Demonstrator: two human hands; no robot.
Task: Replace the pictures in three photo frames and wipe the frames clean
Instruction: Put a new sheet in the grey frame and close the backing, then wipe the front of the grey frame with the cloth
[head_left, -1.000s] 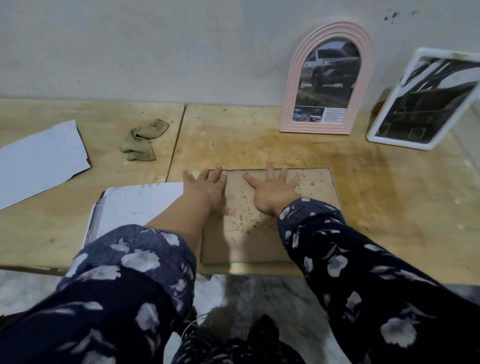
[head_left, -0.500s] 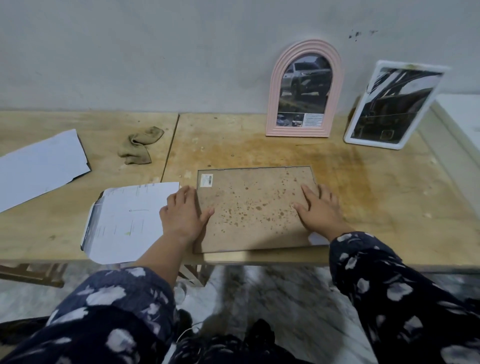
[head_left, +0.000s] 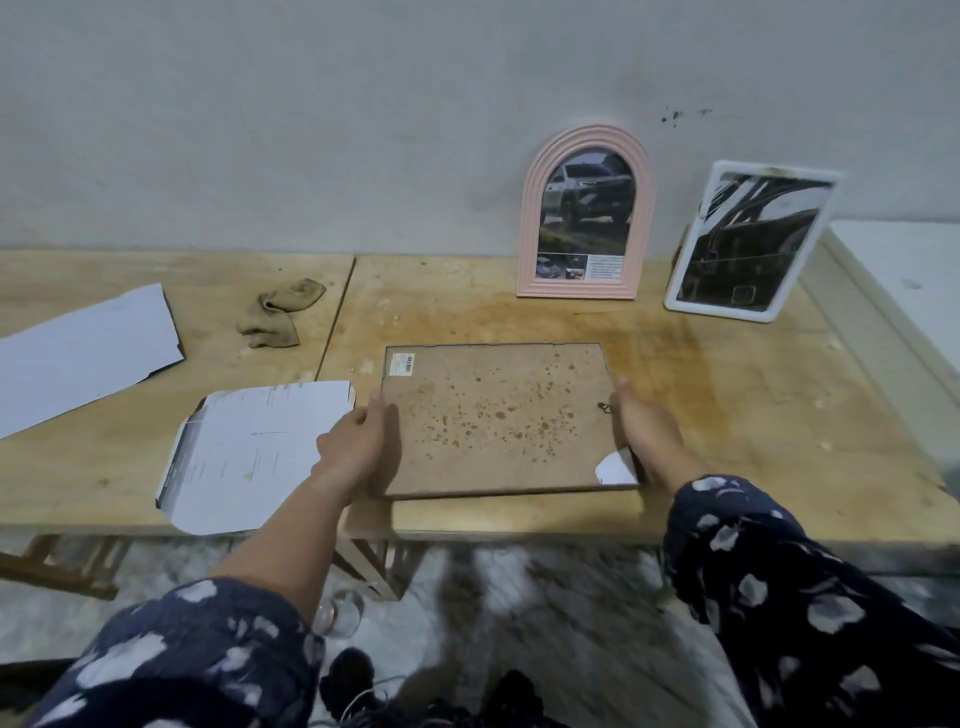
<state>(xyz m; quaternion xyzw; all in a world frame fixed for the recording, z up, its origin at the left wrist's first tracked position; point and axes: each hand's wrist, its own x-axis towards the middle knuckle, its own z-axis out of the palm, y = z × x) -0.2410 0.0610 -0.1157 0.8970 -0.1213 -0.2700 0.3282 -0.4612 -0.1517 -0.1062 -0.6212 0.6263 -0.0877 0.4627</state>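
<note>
**A:** What's laid out?

**B:** A wooden worktop (head_left: 727, 415) against a wall. Face down near its front edge lies a large frame (head_left: 493, 415), spotted brown backing up, presumably so the picture can be changed from behind.

**A:** And the others?

**B:** A pink arched frame (head_left: 530, 234) and a white frame (head_left: 680, 280) lean on the wall, showing pictures. Papers (head_left: 249, 452) lie left, a rag (head_left: 280, 327) behind them.

**A:** The hands?

**B:** The left hand (head_left: 358, 447) and right hand (head_left: 644, 431) grip opposite side edges, fingers pressed together, likely to lift it.
</note>
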